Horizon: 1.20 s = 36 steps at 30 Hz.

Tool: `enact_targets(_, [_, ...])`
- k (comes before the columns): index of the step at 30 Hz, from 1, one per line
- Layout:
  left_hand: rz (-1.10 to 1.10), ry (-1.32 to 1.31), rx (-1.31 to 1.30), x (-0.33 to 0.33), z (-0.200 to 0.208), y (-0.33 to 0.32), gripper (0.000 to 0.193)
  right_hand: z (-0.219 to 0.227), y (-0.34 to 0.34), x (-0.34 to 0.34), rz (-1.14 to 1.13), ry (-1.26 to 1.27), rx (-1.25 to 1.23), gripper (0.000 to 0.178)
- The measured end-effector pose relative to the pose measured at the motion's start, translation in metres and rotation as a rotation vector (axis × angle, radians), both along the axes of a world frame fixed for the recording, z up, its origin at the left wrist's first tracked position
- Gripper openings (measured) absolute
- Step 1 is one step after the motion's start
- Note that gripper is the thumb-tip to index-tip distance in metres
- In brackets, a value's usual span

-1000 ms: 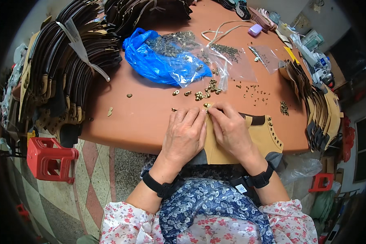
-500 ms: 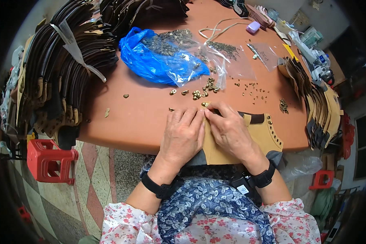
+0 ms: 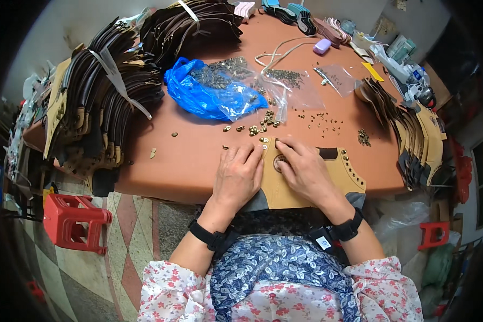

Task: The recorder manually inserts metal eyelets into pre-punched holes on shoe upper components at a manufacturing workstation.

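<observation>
A tan shoe upper [image 3: 284, 193] with a dark brown lining patch and a row of dark eyelets lies at the table's front edge. My left hand [image 3: 236, 174] is closed along its left edge, fingers together and thumb hidden. Two small brass lace hooks [image 3: 264, 140] sit at the upper's top left corner, beside my left fingertips. My right hand [image 3: 304, 174] is bent over the upper, its thumb and forefinger around a small round brownish thing [image 3: 279, 162] too unclear to name. Beyond my hands lie loose brass hooks [image 3: 254, 130].
A blue plastic bag [image 3: 190, 96] and clear bags of small metal parts lie mid-table. Stacked dark uppers [image 3: 99, 91] stand at the left, more tan uppers [image 3: 424, 134] at the right. Tiny rivets [image 3: 324, 123] are scattered nearby. A red stool [image 3: 72, 220] stands on the floor at left.
My right hand has moved from the brass hook at the upper's top corner slightly down onto the upper, where a round brownish thing now shows. The view has shifted a little.
</observation>
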<state>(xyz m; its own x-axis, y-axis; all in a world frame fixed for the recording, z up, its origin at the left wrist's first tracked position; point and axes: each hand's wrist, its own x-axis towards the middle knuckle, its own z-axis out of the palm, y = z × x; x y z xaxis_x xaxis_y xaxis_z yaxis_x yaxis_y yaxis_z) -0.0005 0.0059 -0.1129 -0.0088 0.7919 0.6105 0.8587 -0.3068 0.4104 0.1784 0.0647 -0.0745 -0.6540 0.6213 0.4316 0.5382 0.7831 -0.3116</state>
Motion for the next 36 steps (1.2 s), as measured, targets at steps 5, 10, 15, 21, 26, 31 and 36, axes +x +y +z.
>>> enact_targets(5, [0.023, 0.118, 0.012, 0.004, 0.0, -0.005, 0.034, -0.009, -0.01, 0.011, -0.025, 0.041, 0.005, 0.038])
enact_targets(10, [0.058, 0.176, -0.023, 0.011, 0.003, -0.007, 0.036, -0.012, -0.011, 0.01, -0.025, 0.044, 0.013, 0.038])
enact_targets(15, [0.073, 0.182, -0.077, 0.012, 0.004, -0.008, 0.039, -0.012, -0.011, 0.01, -0.023, 0.04, 0.015, 0.038])
enact_targets(21, [0.106, 0.15, -0.173, 0.018, 0.008, -0.007, 0.036, -0.015, -0.012, 0.012, -0.027, 0.042, -0.014, 0.039])
enact_targets(26, [0.12, 0.185, -0.138, 0.016, 0.003, -0.005, 0.033, -0.016, -0.012, 0.012, -0.031, 0.052, -0.007, 0.04])
enact_targets(31, [0.106, 0.159, -0.134, 0.012, 0.004, -0.003, 0.032, -0.016, -0.011, 0.011, -0.032, 0.042, -0.013, 0.04])
enact_targets(36, [0.109, 0.075, -0.167, 0.017, 0.01, 0.001, 0.035, -0.017, -0.009, 0.011, -0.028, 0.059, -0.009, 0.04])
